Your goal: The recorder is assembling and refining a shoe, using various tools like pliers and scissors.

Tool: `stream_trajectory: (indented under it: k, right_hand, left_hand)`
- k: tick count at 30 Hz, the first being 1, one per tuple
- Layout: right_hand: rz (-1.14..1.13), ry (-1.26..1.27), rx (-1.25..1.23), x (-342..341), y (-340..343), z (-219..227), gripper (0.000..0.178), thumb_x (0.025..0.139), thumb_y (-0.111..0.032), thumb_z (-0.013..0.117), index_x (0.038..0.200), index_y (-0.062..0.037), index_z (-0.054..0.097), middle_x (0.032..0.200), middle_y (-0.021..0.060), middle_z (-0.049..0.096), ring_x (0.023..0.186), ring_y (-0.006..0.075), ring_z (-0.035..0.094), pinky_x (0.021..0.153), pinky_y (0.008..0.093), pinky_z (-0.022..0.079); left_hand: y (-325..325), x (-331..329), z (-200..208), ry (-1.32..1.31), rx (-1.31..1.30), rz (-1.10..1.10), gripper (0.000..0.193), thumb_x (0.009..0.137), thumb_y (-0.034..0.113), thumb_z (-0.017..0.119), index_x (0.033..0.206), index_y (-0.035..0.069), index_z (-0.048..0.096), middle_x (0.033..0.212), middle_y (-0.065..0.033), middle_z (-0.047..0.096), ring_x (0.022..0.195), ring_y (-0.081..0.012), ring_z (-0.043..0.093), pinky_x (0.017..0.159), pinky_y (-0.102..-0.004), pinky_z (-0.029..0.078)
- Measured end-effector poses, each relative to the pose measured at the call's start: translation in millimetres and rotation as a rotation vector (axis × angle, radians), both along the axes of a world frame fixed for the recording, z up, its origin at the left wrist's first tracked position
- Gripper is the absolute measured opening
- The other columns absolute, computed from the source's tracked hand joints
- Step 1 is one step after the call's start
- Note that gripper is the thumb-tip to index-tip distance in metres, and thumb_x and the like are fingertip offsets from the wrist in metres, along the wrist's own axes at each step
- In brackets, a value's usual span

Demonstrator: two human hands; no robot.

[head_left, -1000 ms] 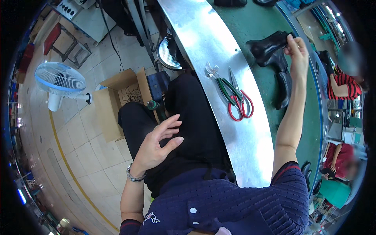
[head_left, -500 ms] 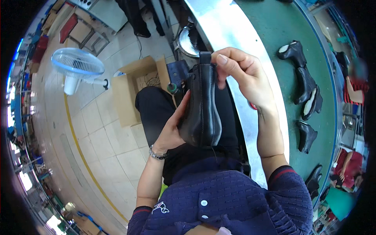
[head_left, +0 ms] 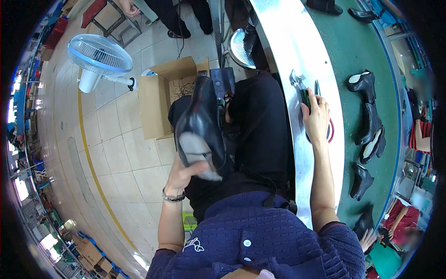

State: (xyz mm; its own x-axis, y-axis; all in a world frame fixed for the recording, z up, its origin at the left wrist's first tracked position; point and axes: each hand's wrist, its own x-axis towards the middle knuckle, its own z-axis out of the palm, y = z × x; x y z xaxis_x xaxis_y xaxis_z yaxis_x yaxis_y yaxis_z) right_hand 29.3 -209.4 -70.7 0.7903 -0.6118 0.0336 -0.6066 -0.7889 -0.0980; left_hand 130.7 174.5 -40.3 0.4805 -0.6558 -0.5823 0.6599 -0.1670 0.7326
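My left hand point(head_left: 180, 176) grips a black leather boot point(head_left: 203, 118) at its toe end, thumb against the pale underside. The boot is tilted above my lap, its shaft pointing away from me, and is slightly blurred. On the metal bench edge my right hand point(head_left: 318, 118) closes on the dark green handle of a pair of pliers point(head_left: 297, 80), whose metal head points away from me. Partly under and beside that hand lie red-handled scissors point(head_left: 331, 131), with a blade showing past the fingers.
Right of the metal ledge point(head_left: 306, 42), a green belt point(head_left: 344, 111) carries several black boots point(head_left: 367, 123). An open cardboard box point(head_left: 155, 109) and a blue-white fan point(head_left: 100, 56) stand on the floor at left. A person's legs point(head_left: 186, 16) are beyond; other people work at far right.
My right hand has left the boot's top and moved right and nearer, onto the pliers on the bench. My left hand has turned the boot so its pale underside shows.
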Motion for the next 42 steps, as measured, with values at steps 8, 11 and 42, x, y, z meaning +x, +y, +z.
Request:
stream_trajectory:
  k: [8,11,42]
  right_hand:
    - [-0.288,-0.409,0.995,11.6,14.8,48.5,0.047,0.095,-0.029,0.053,0.134,-0.0029,0.052,0.092,0.0075,0.065,0.081,0.0131,0.058,0.079,0.0267,0.042]
    - [-0.166,-0.424,1.394,17.8,47.7,89.5,0.04,0.092,-0.024,0.059,0.126,-0.0032,0.052,0.09,0.0051,0.065,0.08,0.0119,0.058,0.074,0.0247,0.04]
    - [0.287,0.156,1.289,80.6,117.4,129.1,0.057,0.102,-0.011,0.046,0.151,-0.0051,0.018,0.079,0.0064,0.056,0.068,0.0144,0.06,0.062,0.0295,0.051]
  left_hand:
    - [-36.7,23.4,27.5,0.111,0.006,0.127,0.066,0.088,0.033,0.071,0.138,0.0,0.043,0.124,-0.0091,0.057,0.111,-0.0164,0.055,0.096,-0.0316,0.044]
    - [-58.4,33.9,44.3,0.021,0.001,0.06,0.065,0.091,0.033,0.068,0.141,0.002,0.039,0.127,-0.0098,0.056,0.113,-0.0163,0.054,0.099,-0.0309,0.042]
    - [-112.2,86.8,15.2,-0.55,-0.112,0.297,0.033,0.095,0.011,0.047,0.123,-0.001,0.061,0.105,-0.0081,0.068,0.091,-0.0101,0.06,0.084,-0.0245,0.046]
